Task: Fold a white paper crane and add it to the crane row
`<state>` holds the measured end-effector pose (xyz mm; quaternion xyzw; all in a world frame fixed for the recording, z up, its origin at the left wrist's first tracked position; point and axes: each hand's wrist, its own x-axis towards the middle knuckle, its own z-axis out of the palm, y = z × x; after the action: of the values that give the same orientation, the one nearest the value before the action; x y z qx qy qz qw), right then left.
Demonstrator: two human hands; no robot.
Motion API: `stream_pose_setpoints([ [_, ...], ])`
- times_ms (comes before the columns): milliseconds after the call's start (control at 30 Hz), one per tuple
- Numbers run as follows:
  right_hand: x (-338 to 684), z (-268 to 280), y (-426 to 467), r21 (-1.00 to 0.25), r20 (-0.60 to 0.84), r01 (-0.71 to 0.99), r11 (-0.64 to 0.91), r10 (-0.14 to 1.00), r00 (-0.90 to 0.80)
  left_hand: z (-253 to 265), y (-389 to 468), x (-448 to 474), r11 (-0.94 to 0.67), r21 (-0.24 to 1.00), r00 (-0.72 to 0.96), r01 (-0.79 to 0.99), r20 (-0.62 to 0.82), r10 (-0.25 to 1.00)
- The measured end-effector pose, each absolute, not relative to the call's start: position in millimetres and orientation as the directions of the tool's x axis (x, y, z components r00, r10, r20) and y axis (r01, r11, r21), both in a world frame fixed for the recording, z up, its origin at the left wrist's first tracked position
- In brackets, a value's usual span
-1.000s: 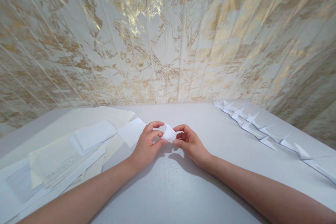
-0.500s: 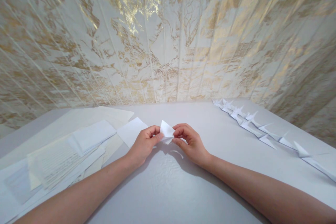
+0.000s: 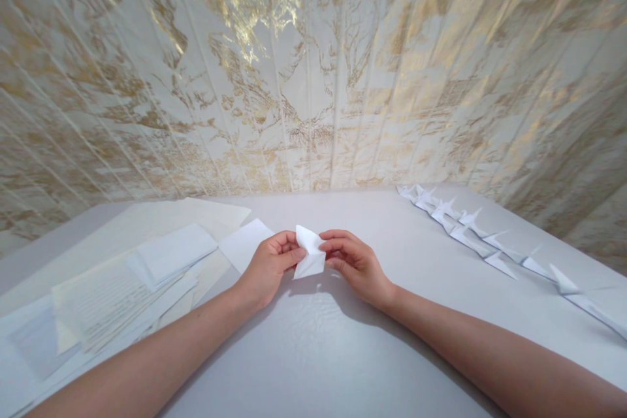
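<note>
A small white folded paper (image 3: 310,261) is held up over the table between my two hands, its creased faces turned toward me. My left hand (image 3: 272,264) pinches its left side, with the thumb on the front and the fingers behind. On the other side, my right hand (image 3: 355,264) has its fingertips closed on the paper's right edge, with the thumb low beside it. Some of the fingers are hidden behind the paper. Just beyond my left hand lies a plain white paper square (image 3: 245,241), flat on the table.
Loose sheets and printed papers (image 3: 98,300) are spread over the left side, with a folded white stack (image 3: 174,251) on top. Rows of folded paper cranes (image 3: 463,232) stand along the right of the white table (image 3: 294,366). Behind the table hangs a gold-patterned curtain (image 3: 313,78).
The folded paper has opened out and shows a taller, two-part face, with its lower part now reaching further down. My right fingers have shifted slightly along its edge.
</note>
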<state>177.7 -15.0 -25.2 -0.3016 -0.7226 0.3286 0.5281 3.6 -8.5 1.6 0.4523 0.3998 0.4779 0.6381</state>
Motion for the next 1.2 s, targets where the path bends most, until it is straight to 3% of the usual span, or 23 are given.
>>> stream_pose_setpoints([
  [133,177,-27,-16,-0.758,0.599,0.131,0.639,0.761,-0.248,2,-9,4,0.119,0.961,0.199,-0.250,-0.070,0.978],
  [367,174,-23,-18,-0.605,0.729,0.251,0.756,0.652,-0.206,1,-12,7,0.002,0.994,0.126,-0.105,0.012,0.992],
  [533,174,-20,-21,-0.537,0.759,0.330,0.776,0.616,-0.213,3,-15,5,-0.144,0.975,0.123,0.169,0.124,0.985],
  [700,176,-20,-19,-0.551,0.742,0.387,0.739,0.646,-0.178,4,-17,0,-0.496,0.797,0.269,0.344,0.423,0.865],
  [833,177,-22,-18,-0.584,0.719,0.416,0.697,0.682,-0.135,-2,-16,-4,-0.684,0.597,0.354,0.420,0.586,0.729],
  [1033,175,-20,-21,-0.531,0.723,0.423,0.734,0.653,-0.226,-8,-15,-6,-0.805,0.349,0.445,0.480,0.693,0.567],
  [1200,177,-20,-21,-0.483,0.745,0.429,0.763,0.616,-0.256,-3,-15,-7,-0.796,0.371,0.439,0.479,0.684,0.583],
])
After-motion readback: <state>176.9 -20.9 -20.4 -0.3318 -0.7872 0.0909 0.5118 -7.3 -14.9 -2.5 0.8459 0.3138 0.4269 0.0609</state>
